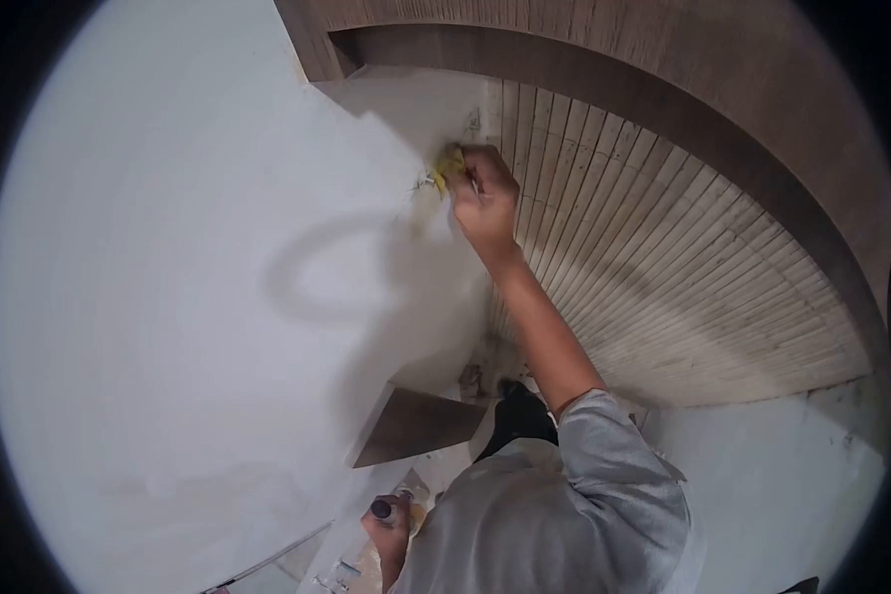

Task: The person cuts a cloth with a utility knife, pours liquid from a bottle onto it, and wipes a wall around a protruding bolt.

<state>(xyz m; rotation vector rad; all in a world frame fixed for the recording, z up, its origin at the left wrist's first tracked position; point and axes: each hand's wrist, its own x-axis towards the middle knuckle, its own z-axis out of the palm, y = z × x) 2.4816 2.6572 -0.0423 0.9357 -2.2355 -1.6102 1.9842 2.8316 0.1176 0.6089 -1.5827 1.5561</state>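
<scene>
My right hand (487, 193) is raised at the end of an outstretched arm, closed on a crumpled yellow cloth-like piece (449, 168). It presses this against the white wall (188, 198), beside small dark marks (418, 186) and close to the slatted panel. Low in the view, near my body, my left hand (390, 535) is wrapped round a bottle-like container with a dark round top (381, 509). The rest of that container is largely hidden by my fingers.
A curved slatted panel (643, 257) with a brown wooden rim (703, 109) adjoins the wall on the right. A brown wooden board (416, 428) juts out below. Blurred small items (342, 572) lie at the bottom, near my left hand.
</scene>
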